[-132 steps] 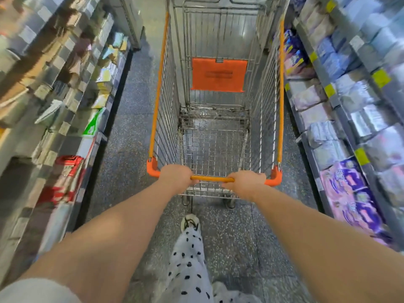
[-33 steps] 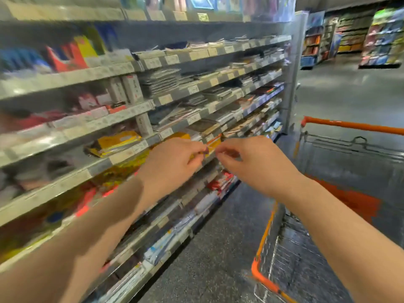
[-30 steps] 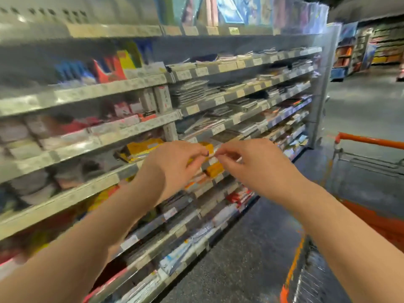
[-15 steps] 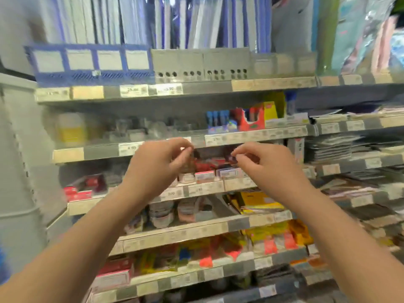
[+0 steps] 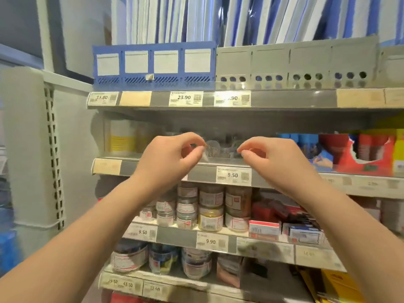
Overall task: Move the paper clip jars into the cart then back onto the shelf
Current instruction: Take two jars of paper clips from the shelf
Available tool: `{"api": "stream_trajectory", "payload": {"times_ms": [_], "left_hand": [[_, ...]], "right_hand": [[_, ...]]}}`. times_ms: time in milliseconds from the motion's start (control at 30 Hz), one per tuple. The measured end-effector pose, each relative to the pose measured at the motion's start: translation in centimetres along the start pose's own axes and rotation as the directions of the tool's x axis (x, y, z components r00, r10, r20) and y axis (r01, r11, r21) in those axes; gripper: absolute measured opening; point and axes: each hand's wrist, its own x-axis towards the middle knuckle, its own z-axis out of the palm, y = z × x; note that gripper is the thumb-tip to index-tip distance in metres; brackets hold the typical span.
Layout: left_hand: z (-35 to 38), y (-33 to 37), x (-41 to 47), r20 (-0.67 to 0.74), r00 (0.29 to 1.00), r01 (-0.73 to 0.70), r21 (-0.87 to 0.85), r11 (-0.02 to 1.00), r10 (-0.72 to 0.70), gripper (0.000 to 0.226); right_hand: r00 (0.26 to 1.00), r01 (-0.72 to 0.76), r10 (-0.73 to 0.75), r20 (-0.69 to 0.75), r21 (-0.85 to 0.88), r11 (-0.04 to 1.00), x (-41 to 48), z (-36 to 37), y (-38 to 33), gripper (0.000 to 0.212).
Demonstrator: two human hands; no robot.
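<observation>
Shelving (image 5: 284,99) of grey metal filling the view in four tiers, running off the right and bottom edges. Standing along the top tier and cut off above: upright blue and white folders (image 5: 196,18), fronted by a blue plastic file rack (image 5: 153,62) and a grey punched file rack (image 5: 295,62). Reaching up from the lower corners, two bare forearms ending in the left hand (image 5: 170,160) and the right hand (image 5: 277,162), both hovering level in front of the second tier and apart from each other. Curling inward on both, fingers with thumb and forefinger tips nearly meeting. Holding nothing visible on the right. Overlapping, on the left, the edge of the clear round jars of silvery paper clips (image 5: 215,149), with touch or grip impossible to tell through the blur. Sitting on the second tier, those jars, showing in the gap between the hands, partly hiding behind them, smeared and hard to count. Lying further right on the same tier, a torn red cardboard carton (image 5: 360,154). Standing at the left end, a blurred white and yellow tub (image 5: 122,136). Sitting two high on the tier below, partly covered by the left wrist: small labelled glass jars (image 5: 211,206), contents unreadable. Hanging on the rail under the gap between the hands, a white price tag (image 5: 233,175) showing 9.50.
</observation>
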Motion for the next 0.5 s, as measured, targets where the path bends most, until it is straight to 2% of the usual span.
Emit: {"api": "stream_trajectory", "payload": {"times_ms": [67,167,333,433,500], "left_hand": [[0.8,-1.5,1.2,0.066,0.998,0.017,0.021,1.000,-0.018,0.021],[2.2,-4.0,3.7,0.207,0.978,0.021,0.078,0.997,-0.037,0.040],[5.3,-7.7,8.3,0.333,0.942,-0.034,0.187,0.982,-0.031,0.074],[7.0,-8.4,10.4,0.409,0.912,-0.065,0.228,0.971,-0.035,0.081],[8.2,-8.7,11.4,0.453,0.892,-0.071,0.161,0.984,-0.010,0.082]], "right_hand": [[0.999,0.022,-0.022,0.037,0.005,1.000,2.1,1.2,0.8,0.021],[0.990,0.037,-0.037,0.134,0.003,0.999,5.6,3.0,2.4,0.024],[0.935,0.071,-0.027,0.355,-0.112,0.991,11.6,5.5,4.8,0.059],[0.870,0.033,0.046,0.490,-0.150,0.988,14.2,6.8,5.9,0.072],[0.855,0.059,0.013,0.519,-0.121,0.991,15.6,7.7,6.6,0.079]]}}
